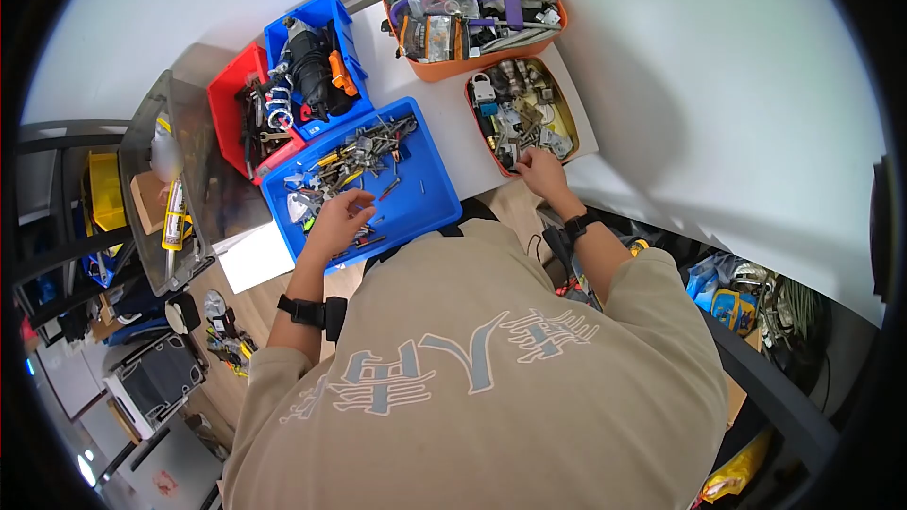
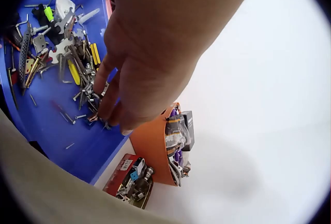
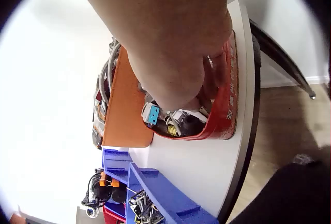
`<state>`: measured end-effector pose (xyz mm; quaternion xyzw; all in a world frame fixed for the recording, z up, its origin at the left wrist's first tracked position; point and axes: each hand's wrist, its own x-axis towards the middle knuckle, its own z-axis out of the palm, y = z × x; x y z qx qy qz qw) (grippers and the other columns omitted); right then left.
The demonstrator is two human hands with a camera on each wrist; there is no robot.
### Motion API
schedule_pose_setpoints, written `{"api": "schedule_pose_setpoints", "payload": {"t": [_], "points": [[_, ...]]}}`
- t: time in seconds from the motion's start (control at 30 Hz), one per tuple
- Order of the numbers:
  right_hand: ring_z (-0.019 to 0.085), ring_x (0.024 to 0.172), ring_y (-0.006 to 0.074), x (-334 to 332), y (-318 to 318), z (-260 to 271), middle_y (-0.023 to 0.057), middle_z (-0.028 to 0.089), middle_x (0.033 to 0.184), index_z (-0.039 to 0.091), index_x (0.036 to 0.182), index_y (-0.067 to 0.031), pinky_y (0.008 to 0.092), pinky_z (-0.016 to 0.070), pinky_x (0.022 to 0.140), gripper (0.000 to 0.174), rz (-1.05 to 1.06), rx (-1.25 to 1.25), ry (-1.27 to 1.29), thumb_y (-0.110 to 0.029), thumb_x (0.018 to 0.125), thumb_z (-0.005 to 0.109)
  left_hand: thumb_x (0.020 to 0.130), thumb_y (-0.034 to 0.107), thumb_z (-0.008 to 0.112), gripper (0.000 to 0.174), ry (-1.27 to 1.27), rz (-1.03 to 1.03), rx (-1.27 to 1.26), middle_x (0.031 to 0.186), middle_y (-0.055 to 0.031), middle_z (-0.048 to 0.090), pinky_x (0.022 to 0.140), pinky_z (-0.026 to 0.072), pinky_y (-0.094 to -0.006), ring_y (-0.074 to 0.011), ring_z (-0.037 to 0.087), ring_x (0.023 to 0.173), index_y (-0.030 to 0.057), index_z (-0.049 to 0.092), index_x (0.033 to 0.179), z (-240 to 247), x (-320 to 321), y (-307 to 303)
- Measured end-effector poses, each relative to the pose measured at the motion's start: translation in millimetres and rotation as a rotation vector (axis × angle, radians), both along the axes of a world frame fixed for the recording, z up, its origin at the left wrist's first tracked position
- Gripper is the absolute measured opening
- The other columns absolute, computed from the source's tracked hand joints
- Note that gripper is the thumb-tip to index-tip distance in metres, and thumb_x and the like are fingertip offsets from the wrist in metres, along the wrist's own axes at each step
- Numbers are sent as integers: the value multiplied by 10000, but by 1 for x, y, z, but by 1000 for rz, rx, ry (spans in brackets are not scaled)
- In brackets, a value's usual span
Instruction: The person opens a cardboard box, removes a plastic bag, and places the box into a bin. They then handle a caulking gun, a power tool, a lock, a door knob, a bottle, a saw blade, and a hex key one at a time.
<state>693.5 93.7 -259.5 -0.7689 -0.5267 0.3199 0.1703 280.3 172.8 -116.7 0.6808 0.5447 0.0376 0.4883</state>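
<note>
My left hand [image 1: 342, 223] is held over a shallow blue tray [image 1: 436, 191] of bolts, wrenches, hex keys and other small hardware. Its fingers are loosely bent, and nothing shows between them in the head view. At the near edge of a red tin [image 3: 222, 111], my right hand [image 1: 542, 176] reaches down with its fingers inside the rim. Metal fittings, a white-and-blue block [image 3: 150, 113] and other small parts fill the tin. The right fingertips are partly hidden by the hand itself, so I cannot tell whether they pinch a part.
Behind the tin stands an orange basket [image 1: 444, 70] heaped with cables and packets. A blue bin [image 1: 351, 38] with a black power tool and a red bin [image 1: 225, 94] of tools sit beyond the tray. A grey tub [image 1: 162, 85] stands at the left. White wall bounds the right.
</note>
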Motion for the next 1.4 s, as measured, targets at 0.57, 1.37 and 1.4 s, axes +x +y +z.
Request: {"api": "schedule_pose_setpoints", "payload": {"t": [0.57,1.37,1.4], "points": [[667,910,362,-3,-48,69,181,655,982,719,974,3,442,539,813,228,201,46,-1,-210,931,652,903,207,686,271,634,-326,403,1211,-151,661,821,608,-449,-351,701,1056,40,661,1115,-156,23,9],[713,923,246,-120,33,103,153,710,1055,661,1187,-7,362,571,834,326,371,90,474,-180,918,723,910,56,752,140,-525,266,-258,918,-83,745,752,571,-291,-152,717,826,7,671,1014,-44,30,0],[715,917,246,-132,38,116,150,722,1041,654,1204,-9,363,570,828,349,415,95,556,-192,917,734,910,56,752,140,-525,276,-250,918,-83,745,752,571,-291,-152,717,826,7,671,1014,-29,32,-1]]}}
